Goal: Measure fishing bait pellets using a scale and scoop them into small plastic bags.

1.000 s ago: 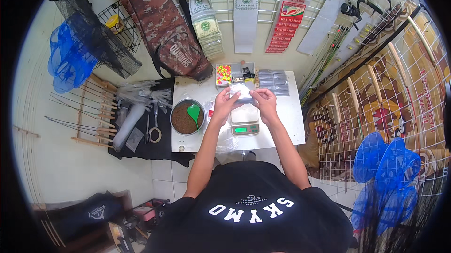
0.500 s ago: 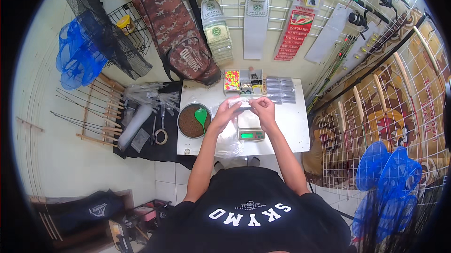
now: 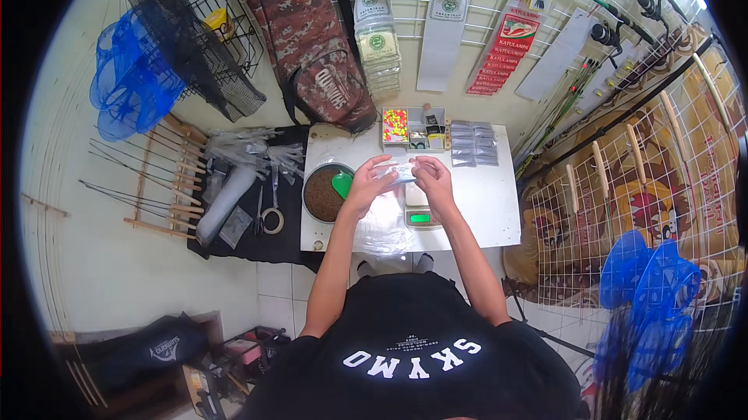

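My left hand point(image 3: 368, 187) and my right hand point(image 3: 434, 185) pinch a small clear plastic bag point(image 3: 403, 172) between them, above the white table. Fingers of both hands grip its two sides; what is inside the bag is too small to tell. Below my right hand sits a kitchen scale point(image 3: 421, 218) with a lit green display, its plate partly covered by that hand. Left of my left hand stands a round bowl point(image 3: 307, 203) of brown granules, with a green scoop point(image 3: 341, 183) lying in it. Loose clear plastic bags point(image 3: 384, 239) lie at the table's near edge.
Behind my hands stands a divided box point(image 3: 395, 125) with brightly coloured bits. Rows of grey packets point(image 3: 474, 143) lie right of it. A black cloth at left carries a tape roll point(image 3: 272, 221) and plastic sleeves point(image 3: 238, 151). A camouflage rod bag point(image 3: 323, 81) hangs behind the table.
The plastic bag has turned so more of its face shows between my hands. My fingers have shifted along its sides. The whole view has swung slightly.
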Demonstrator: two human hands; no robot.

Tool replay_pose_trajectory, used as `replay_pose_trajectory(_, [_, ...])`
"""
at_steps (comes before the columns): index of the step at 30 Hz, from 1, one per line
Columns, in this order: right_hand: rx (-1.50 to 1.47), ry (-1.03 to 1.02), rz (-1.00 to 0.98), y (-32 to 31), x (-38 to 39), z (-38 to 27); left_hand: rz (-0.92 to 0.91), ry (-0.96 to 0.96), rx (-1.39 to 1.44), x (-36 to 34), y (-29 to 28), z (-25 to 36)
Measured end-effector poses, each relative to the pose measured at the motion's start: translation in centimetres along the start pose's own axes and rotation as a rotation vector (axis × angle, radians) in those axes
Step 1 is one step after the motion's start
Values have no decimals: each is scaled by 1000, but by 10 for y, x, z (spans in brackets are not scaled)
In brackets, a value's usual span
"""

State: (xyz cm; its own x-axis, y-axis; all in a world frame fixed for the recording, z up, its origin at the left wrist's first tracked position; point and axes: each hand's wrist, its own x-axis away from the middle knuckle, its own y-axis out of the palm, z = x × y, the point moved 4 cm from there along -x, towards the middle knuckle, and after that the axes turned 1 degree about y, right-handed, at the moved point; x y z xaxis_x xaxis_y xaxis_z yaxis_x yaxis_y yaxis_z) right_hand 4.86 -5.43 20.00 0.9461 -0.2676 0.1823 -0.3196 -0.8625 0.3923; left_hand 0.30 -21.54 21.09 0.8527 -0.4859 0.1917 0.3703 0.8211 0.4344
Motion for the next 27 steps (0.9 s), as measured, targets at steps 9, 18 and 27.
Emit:
replay_pose_trajectory(9, [31, 121, -60, 35, 13, 4, -46, 55, -71, 7, -31, 11])
replay_pose_trajectory(18, [16, 75, -51, 61, 25, 14, -109, -23, -55, 25, -51, 25])
replay_pose_trajectory(27, [107, 49, -159, 66, 30, 10, -158, -17, -101, 34, -58, 38])
